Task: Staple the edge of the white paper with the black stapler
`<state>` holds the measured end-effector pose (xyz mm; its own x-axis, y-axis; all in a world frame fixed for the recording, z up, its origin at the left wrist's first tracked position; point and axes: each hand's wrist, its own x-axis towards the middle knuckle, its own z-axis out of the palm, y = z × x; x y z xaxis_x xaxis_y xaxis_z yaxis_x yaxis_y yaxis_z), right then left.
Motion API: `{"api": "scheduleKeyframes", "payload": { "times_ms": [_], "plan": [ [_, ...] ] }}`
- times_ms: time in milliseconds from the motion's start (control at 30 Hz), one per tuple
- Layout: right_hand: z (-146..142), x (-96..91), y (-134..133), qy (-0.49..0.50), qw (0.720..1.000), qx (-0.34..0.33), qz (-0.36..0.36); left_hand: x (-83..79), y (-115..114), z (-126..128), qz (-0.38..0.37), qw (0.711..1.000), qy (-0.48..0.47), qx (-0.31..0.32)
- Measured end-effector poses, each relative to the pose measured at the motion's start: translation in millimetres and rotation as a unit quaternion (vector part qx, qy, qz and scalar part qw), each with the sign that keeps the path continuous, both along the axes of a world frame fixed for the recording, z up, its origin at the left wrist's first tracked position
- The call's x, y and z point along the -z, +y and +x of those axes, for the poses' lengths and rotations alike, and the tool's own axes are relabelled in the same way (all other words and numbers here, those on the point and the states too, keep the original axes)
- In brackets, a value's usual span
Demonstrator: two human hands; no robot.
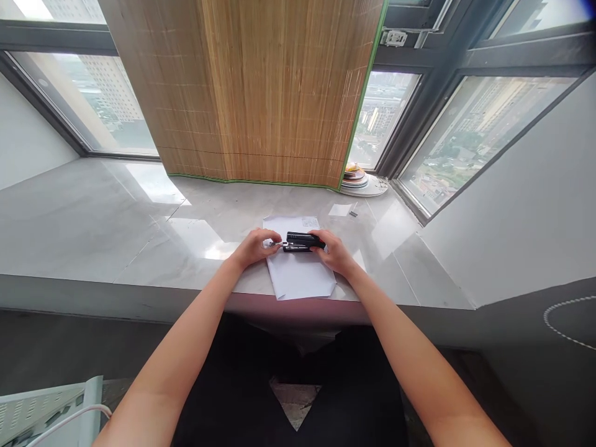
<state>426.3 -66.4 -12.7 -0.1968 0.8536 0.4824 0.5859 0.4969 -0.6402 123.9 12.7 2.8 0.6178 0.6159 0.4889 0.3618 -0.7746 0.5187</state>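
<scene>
A black stapler (302, 238) lies over a stack of white paper sheets (300, 276) on the tiled sill. My right hand (331, 251) is closed around the stapler's right end. At its left end, a metal piece sticks out between the upper and lower parts, and my left hand (258, 246) pinches the tip of this metal part with thumb and fingers. The stapler's top and base stand slightly apart. Behind the paper's right corner, a small grey strip of staples (353, 214) rests on the tile beside a white slip (339, 210).
The grey tiled window sill (93, 217) spans the view. A bamboo blind (261, 93) hangs behind the paper. Stacked plates (356, 180) stand at the back right near the window frame. A white slatted appliance (51, 413) is at the lower left, with a cable (69, 422).
</scene>
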Motion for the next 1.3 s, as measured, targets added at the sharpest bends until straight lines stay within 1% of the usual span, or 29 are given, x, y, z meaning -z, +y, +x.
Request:
{"api": "scheduleKeyframes", "payload": {
  "times_ms": [67,133,233,300,400,467,533,633,733,833,933,967,1000,1100,1167,1233,1300],
  "plan": [
    [1,-1.7,-1,0.009,1.000,0.004,0.001,-1.0,-1,-2,0.003,1.000,-0.001,0.010],
    [2,-4.4,-2,0.026,0.999,0.021,0.005,-2.3,-1,-4,0.003,1.000,-0.011,0.017],
    [7,-9.3,-3,0.072,0.995,0.064,0.011,-4.6,-3,-6,0.000,0.999,-0.046,0.026],
    [8,-11.8,-4,0.099,0.993,0.071,0.004,-6.0,-5,-5,0.009,0.997,-0.078,0.020],
    [6,-13.2,-5,0.114,0.993,0.028,-0.010,-7.6,-9,1,0.022,0.996,-0.089,0.003],
    [3,-12.5,-6,0.114,0.993,-0.013,-0.021,-8.5,-11,7,0.018,0.997,-0.074,0.005],
    [1,-11.3,-7,0.110,0.993,-0.038,-0.029,-9.2,-11,12,0.015,0.998,-0.065,0.002],
    [0,-10.3,-8,0.093,0.995,-0.035,-0.021,-10.0,-9,18,0.010,0.998,-0.064,-0.011],
    [0,-11.6,-9,0.069,0.997,-0.035,-0.011,-10.4,-7,20,-0.010,0.998,-0.055,0.006],
    [-5,-13.1,-13,0.055,0.997,-0.056,-0.012,-10.3,-9,20,-0.012,0.999,-0.032,0.021],
    [-6,-13.8,-17,0.053,0.996,-0.074,-0.001,-10.4,-11,19,0.004,1.000,0.008,0.026],
    [-3,-14.5,-17,0.061,0.996,-0.061,0.006,-10.7,-12,18,0.014,1.000,0.011,0.018],
    [4,-15.8,-16,0.075,0.997,-0.033,0.013,-11.4,-12,18,0.024,1.000,0.006,0.001],
    [36,-22.8,-2,0.122,0.987,0.100,0.029,-15.1,-7,20,0.047,0.996,-0.015,-0.080],
    [62,-27.0,13,0.114,0.980,0.162,0.028,-18.1,2,28,0.044,0.993,0.006,-0.112],
    [81,-27.5,28,0.090,0.977,0.190,0.022,-20.1,16,42,0.023,0.991,0.051,-0.123],
    [91,-23.5,40,0.072,0.976,0.204,0.012,-20.1,34,61,-0.002,0.985,0.101,-0.142]
  ]
}}
